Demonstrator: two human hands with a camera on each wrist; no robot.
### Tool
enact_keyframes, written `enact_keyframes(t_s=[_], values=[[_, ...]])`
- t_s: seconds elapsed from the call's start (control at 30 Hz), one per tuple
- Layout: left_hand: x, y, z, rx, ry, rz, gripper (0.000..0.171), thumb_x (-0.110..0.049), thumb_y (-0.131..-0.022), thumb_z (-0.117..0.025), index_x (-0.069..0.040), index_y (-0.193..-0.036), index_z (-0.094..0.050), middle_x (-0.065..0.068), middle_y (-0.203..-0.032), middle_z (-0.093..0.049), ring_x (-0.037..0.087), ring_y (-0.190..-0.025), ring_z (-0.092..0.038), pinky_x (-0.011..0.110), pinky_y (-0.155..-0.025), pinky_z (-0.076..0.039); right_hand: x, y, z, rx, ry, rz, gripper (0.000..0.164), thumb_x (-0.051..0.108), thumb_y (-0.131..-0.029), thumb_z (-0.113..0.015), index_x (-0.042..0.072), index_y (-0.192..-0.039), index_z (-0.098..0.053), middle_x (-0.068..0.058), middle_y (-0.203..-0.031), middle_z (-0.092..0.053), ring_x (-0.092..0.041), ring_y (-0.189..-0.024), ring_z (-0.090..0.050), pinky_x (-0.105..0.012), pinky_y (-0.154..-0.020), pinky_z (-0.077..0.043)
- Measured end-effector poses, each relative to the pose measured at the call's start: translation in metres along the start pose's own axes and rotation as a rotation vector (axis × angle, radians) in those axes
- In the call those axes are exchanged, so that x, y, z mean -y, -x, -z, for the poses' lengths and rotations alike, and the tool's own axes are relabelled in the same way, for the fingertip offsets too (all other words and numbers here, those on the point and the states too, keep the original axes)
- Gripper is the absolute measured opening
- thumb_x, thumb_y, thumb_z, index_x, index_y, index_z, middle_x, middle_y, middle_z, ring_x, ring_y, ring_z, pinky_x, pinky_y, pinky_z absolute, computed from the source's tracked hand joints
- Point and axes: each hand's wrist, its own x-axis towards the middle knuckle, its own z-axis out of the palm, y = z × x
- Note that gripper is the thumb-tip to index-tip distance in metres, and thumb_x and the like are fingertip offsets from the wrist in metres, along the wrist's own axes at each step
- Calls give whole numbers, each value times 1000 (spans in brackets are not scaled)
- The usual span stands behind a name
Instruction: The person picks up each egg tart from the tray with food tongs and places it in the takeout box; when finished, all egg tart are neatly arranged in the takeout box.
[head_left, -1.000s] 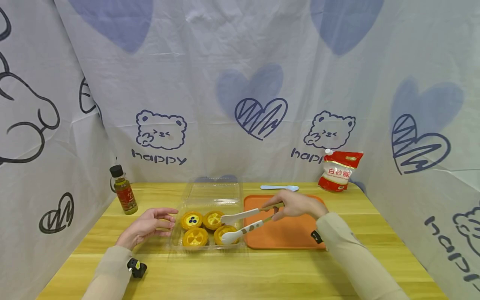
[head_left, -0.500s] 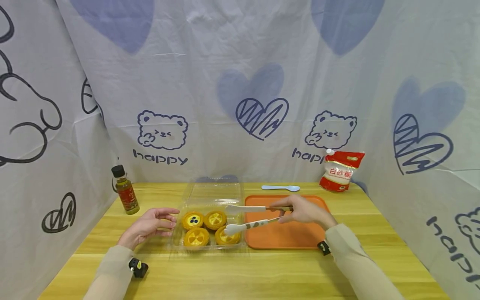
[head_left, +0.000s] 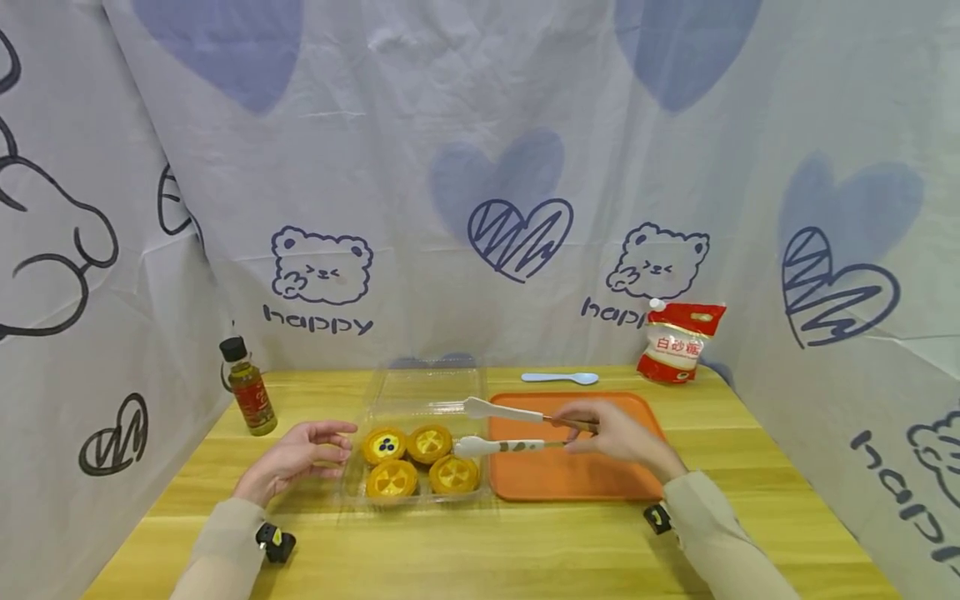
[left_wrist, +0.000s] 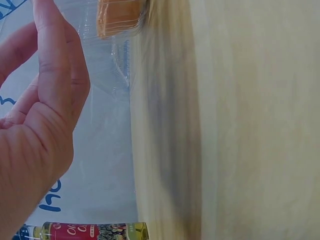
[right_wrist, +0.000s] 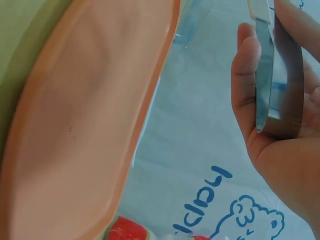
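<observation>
Over the orange tray (head_left: pixel 585 479), my right hand (head_left: pixel 617 435) grips the metal handle of a pair of tongs (head_left: pixel 510 412). Their white tips are spread apart, with nothing between them, near the right side of a clear plastic container (head_left: pixel 412 500). Inside that container sit several egg tarts (head_left: pixel 429 444), one topped with dark berries. In the right wrist view the tongs' bent metal end (right_wrist: pixel 287 100) lies between thumb and fingers. My left hand (head_left: pixel 303 454) is beside the container's left edge, fingers loosely bent and holding nothing; the left wrist view shows its palm side.
The container's lid (head_left: pixel 427 385) stands open toward the back curtain. Behind the tray lies a light blue spoon (head_left: pixel 558 378). A red and white sugar bag (head_left: pixel 678 343) stands at the back right, an oil bottle (head_left: pixel 252 392) at the left.
My right hand has drawn the tongs right and back, away from over the front right tart, which is now in full view. The left hand has stayed in place.
</observation>
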Motion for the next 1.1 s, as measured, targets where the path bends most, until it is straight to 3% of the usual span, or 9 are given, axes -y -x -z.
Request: enact_keyframes(t_s=[0.13,0.3,0.43,0.57,0.67,0.83,1.03,1.1], values=[[1,1,1,-2,6,-1,63,-1,-89,-67,11,-142,-37,10,-106,-62,18,-90,-65,34,-77,-62,-1,5,-1,-51,27,-28,29,15,-85,-76,12,-113,-68,-3,-110,-70,-18,-92,-66,-52,-96,-51],[2,1,0,-12,4,-1,62,-1,-89,-67,11,-142,-38,11,-107,-62,18,-90,-64,34,-76,-62,-5,13,-2,-105,47,-36,27,14,-85,-75,13,-111,-70,-3,-106,-71,-14,-89,-65,-54,-96,-49],[2,0,0,-15,1,2,63,-2,-89,-67,10,-143,-37,12,-108,-62,19,-91,-64,34,-76,-62,-10,19,2,-130,22,-33,29,11,-85,-75,11,-113,-69,-11,-115,-69,-13,-87,-64,-47,-97,-52],[2,0,0,-12,-4,-3,63,-1,-89,-67,11,-143,-37,12,-108,-61,18,-91,-64,34,-76,-62,-15,25,5,-146,4,-38,32,11,-84,-76,6,-115,-69,-21,-118,-67,-10,-83,-62,-36,-87,-55],[2,0,0,-11,-8,-7,62,-1,-89,-66,11,-143,-37,12,-107,-61,17,-90,-64,34,-76,-61,-17,30,7,-159,2,-62,35,10,-84,-76,5,-118,-69,-20,-116,-67,-10,-82,-61,-40,-90,-53],[2,0,0,-10,-9,-7,63,0,-89,-66,11,-143,-37,11,-106,-61,17,-89,-64,34,-76,-62,-21,37,10,-164,1,-100,40,11,-87,-73,7,-126,-66,-16,-118,-68,-12,-86,-61,-57,-105,-43],[2,0,0,-17,4,2,65,-1,-88,-67,10,-144,-36,10,-106,-62,16,-88,-65,33,-76,-62,-28,45,13,-214,-11,-194,43,16,-86,-75,9,-127,-66,-5,-100,-69,-16,-93,-62,-53,-104,-45],[2,0,0,-20,6,6,64,-1,-88,-67,10,-144,-36,10,-106,-62,17,-89,-65,33,-76,-62,-30,47,14,-224,-20,-208,43,16,-87,-75,8,-128,-65,-6,-101,-70,-18,-98,-64,-52,-104,-46]])
